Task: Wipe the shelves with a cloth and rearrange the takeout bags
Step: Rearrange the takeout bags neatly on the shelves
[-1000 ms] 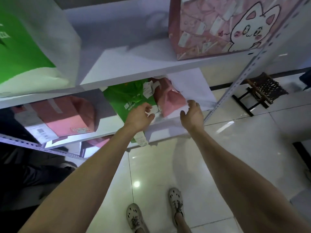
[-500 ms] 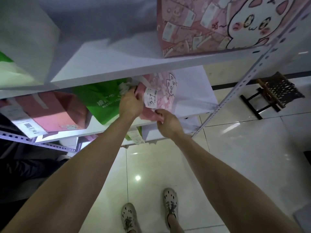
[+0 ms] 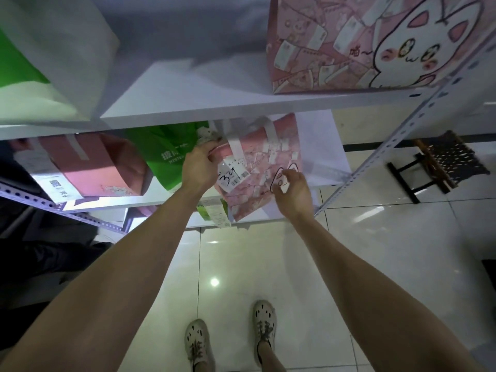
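Note:
A small pink cat-print takeout bag with a white receipt marked 34 lies tilted on the middle shelf. My left hand grips its upper left edge. My right hand holds its lower right side over the cat drawing. To its left stands a green bag, and further left a pink bag. On the upper shelf sit a large pink cat-print bag at the right and a green and white bag at the left. No cloth is visible.
A perforated metal upright bounds the shelf on the right. A small dark stool stands on the tiled floor beyond it. Another green item with a receipt sits on a lower shelf. My feet in clogs stand below.
Both hands have closed on the small pink bag and drawn it forward and to the right, turning its printed face toward me. My view has moved closer to the shelves.

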`<state>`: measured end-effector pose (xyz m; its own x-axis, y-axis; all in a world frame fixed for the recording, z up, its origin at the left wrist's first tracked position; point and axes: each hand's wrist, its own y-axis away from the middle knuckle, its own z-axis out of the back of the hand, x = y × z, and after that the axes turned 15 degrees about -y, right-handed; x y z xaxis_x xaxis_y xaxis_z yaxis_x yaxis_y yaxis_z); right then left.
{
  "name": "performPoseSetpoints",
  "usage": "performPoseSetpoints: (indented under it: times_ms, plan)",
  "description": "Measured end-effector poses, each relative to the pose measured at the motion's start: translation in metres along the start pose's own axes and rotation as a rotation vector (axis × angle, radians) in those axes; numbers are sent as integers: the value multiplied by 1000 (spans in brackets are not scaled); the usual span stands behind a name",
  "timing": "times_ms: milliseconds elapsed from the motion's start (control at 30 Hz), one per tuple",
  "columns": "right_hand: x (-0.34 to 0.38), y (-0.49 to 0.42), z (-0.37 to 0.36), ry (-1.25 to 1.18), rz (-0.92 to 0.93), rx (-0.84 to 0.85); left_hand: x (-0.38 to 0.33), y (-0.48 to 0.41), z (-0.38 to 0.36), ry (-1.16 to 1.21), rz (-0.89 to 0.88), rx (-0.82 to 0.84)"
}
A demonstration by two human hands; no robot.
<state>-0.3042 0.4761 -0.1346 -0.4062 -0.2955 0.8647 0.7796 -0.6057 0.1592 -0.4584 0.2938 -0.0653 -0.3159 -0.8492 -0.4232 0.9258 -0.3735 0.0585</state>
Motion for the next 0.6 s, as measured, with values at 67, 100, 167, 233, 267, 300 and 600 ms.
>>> performPoseSetpoints:
  times_ms: [67, 100, 167, 233, 267, 300, 600]
  plan:
    - [0, 4, 9, -22, 3, -84, 3, 9, 3, 23, -11, 23]
    - [2, 6, 13, -34, 4, -103, 5, 14, 5, 29, -18, 40]
    - [6, 12, 20, -72, -21, -86, 10, 23, 12, 37, -40, 81]
    - [15, 20, 25, -154, -106, -32, 15, 34, 22, 40, -82, 121]
    - [19, 24, 28, -206, -149, -13, 19, 40, 27, 43, -101, 142]
    - [22, 29, 30, -244, -172, 0, 24, 47, 34, 53, -115, 161]
    - [62, 116, 28, -339, -84, 44, 74, 122, 103, 382, 112, 58]
